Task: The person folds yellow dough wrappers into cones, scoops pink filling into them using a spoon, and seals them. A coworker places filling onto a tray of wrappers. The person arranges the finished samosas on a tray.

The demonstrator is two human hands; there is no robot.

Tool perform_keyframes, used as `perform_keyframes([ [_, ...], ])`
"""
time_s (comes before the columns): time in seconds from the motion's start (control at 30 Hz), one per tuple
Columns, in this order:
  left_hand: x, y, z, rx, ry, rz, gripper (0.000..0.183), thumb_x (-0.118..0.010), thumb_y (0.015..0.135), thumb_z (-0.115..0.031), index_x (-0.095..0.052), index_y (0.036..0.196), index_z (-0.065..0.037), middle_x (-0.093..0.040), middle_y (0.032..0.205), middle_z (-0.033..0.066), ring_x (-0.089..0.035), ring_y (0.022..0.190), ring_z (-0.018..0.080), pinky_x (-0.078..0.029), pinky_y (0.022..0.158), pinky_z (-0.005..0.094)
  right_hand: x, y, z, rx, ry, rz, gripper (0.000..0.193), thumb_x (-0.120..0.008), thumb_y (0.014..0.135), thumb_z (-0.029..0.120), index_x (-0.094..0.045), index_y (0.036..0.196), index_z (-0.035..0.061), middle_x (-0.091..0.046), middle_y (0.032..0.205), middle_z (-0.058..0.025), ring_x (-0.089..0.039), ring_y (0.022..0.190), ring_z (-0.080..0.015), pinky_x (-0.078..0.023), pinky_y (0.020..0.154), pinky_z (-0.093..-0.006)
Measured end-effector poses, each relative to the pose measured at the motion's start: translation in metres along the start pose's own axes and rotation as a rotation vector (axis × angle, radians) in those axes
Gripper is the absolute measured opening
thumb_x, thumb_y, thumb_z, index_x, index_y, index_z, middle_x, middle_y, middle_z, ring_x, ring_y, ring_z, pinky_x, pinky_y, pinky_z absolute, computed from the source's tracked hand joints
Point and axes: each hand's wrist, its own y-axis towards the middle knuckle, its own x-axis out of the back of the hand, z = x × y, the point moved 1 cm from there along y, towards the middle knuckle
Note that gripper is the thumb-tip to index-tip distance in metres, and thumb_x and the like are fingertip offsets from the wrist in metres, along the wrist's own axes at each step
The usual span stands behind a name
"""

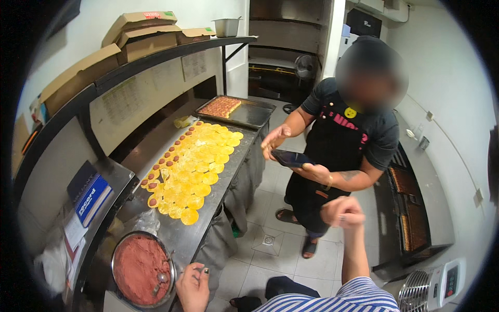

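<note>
My left hand (193, 286) is by the steel table's edge, fingers loosely bent and apart, holding nothing. Beside it stands a round metal bowl (115, 260) of reddish-brown paste (139, 265), with a metal scoop (162, 278) lying in the paste. My right hand (343, 212) is raised in front of a co-worker, its fingers curled in and nothing visible in them. Overlapping yellow dough rounds (195, 177) cover the table beyond the bowl. Reddish-brown balls (169, 155) sit on those along the left side.
The co-worker (345, 140) stands opposite, holding a dark phone-like device (291, 158). A baking tray (254, 115) with browned pastry is at the table's far end. Cardboard boxes (148, 44) line the shelf above. A record book (91, 195) leans at left; a digital scale (444, 283) is lower right.
</note>
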Motion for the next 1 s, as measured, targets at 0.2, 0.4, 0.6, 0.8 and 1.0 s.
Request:
perform_keyframes([
  [0.2, -0.079, -0.058, -0.002, 0.159, 0.016, -0.011, 0.018, -0.059, 0.079, -0.015, -0.059, 0.094, -0.006, -0.06, 0.075, 0.0152, -0.058, 0.069, 0.0332, -0.045, 0.062, 0.0409, 0.005, -0.006, 0.026, 0.499, 0.579, 0.454, 0.017, -0.051, 0.068, 0.01, -0.051, 0.052, 0.0047, -0.043, 0.041, -0.0044, -0.038, 0.034, -0.0144, -0.028, 0.036, -0.0308],
  [0.4, -0.107, -0.122, 0.029, 0.292, 0.07, -0.047, 0.016, -0.059, 0.079, -0.01, -0.059, 0.094, -0.004, -0.059, 0.067, 0.0101, -0.054, 0.052, 0.0175, -0.042, 0.052, 0.03, -0.073, -0.024, -0.109, -0.76, 0.205, 0.401, 0.013, -0.049, 0.08, 0.008, -0.06, 0.081, 0.0025, -0.051, 0.07, 0.0029, -0.043, 0.064, -0.0049, -0.034, 0.057, -0.0192],
  [0.6, -0.085, -0.136, 0.087, 0.501, -0.053, -0.046, 0.018, -0.058, 0.08, -0.015, -0.058, 0.096, -0.005, -0.063, 0.074, 0.0135, -0.059, 0.061, 0.0271, -0.045, 0.056, 0.0364, -0.125, -0.043, -0.228, -0.994, 0.285, 0.082, 0.015, -0.049, 0.084, 0.011, -0.062, 0.083, 0.0057, -0.051, 0.063, 0.003, -0.042, 0.056, -0.0055, -0.034, 0.054, -0.0196],
  [0.8, -0.093, -0.097, 0.141, 0.441, -0.15, 0.065, 0.017, -0.058, 0.08, -0.02, -0.059, 0.095, -0.01, -0.064, 0.078, 0.0142, -0.062, 0.07, 0.0305, -0.048, 0.061, 0.0395, -0.147, -0.004, -0.32, -1.064, 0.109, -0.063, 0.016, -0.049, 0.084, 0.005, -0.063, 0.092, 0.0041, -0.053, 0.067, 0.0017, -0.045, 0.058, -0.0057, -0.037, 0.055, -0.0191],
  [1.0, -0.099, -0.029, 0.15, 0.287, -0.159, 0.127, 0.017, -0.056, 0.081, -0.014, -0.057, 0.095, -0.005, -0.063, 0.08, 0.017, -0.062, 0.072, 0.0325, -0.048, 0.063, 0.0393, -0.1, 0.061, -0.349, -0.915, 0.024, -0.18, 0.017, -0.049, 0.086, 0.009, -0.063, 0.094, 0.0066, -0.058, 0.073, 0.0021, -0.051, 0.063, -0.0057, -0.04, 0.058, -0.0208],
])
